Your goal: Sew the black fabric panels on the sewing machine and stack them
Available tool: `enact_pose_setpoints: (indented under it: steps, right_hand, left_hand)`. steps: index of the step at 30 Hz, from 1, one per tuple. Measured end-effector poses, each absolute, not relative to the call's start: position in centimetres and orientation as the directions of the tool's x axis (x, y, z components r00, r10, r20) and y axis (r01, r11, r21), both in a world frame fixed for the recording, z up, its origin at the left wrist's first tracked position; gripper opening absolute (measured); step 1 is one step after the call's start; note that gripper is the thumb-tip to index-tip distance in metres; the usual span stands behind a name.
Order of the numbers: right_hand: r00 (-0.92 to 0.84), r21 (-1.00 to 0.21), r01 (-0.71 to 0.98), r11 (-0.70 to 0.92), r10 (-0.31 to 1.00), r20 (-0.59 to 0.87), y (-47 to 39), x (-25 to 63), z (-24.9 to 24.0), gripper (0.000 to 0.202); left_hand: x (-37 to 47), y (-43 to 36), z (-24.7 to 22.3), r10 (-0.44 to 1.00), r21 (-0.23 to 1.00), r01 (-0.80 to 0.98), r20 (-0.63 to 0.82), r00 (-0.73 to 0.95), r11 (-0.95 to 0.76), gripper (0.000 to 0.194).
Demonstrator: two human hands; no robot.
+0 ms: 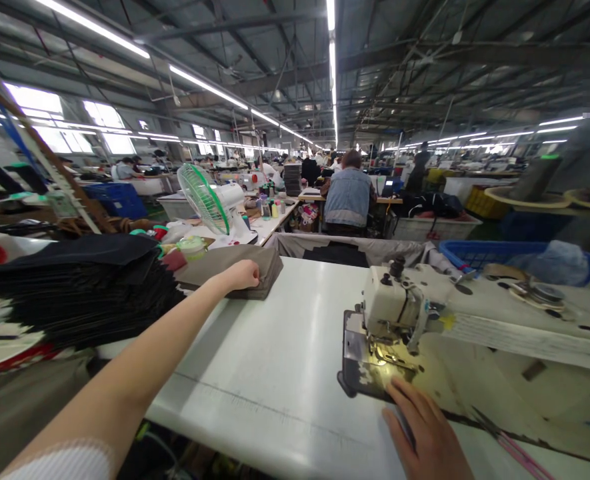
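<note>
My left hand [245,275] reaches out over a stack of grey-brown cloth pieces [269,270]. Its fingers are curled closed at the stack's top, and their tips are hidden. My right hand [422,427] lies low at the front edge of the sewing machine's needle plate [362,363], thumb and fingers apart. A dark sliver shows between thumb and forefinger, too unclear to name. The machine head [392,300] stands above, its lamp lighting the needle area. No cloth shows under the needle.
Black cloth pieces [89,287] are piled at the left. Pink-handled scissors [517,453] lie right of my right hand. Beyond the white table [285,360] are a fan [205,197], a cloth-lined bin [295,243], a blue basket [499,250] and a seated person [348,197] in a denim vest.
</note>
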State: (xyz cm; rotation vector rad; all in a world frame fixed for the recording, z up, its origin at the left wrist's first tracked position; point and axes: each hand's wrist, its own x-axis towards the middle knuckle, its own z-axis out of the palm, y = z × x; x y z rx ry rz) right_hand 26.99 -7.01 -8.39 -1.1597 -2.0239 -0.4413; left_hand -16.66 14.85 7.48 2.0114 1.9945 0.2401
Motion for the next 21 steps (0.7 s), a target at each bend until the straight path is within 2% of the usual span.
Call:
enact_pose_setpoints:
  steps: [4,12,21]
  right_hand:
    - [-0.313,-0.061,0.84,0.539,0.573,0.757,-7.0,27.0,-8.2,0.034]
    - [-0.327,-0.036,0.853,0.521,0.587,0.741,-7.2,27.1,-8.2,0.036]
    - [-0.293,-0.073,0.861,0.504,0.608,0.738,-7.4,26.6,-8.0,0.037]
  left_hand:
    - [-17.0,14.9,6.8,0.998,0.394,0.918,-0.059,-0.012,0.034,0.026]
    - [-20.0,14.7,6.0,0.992,0.618,0.777,-0.045,-0.115,0.118,0.019]
    - [-18.3,14.7,7.1,0.98,0.652,0.731,-0.109,-0.169,0.199,0.025]
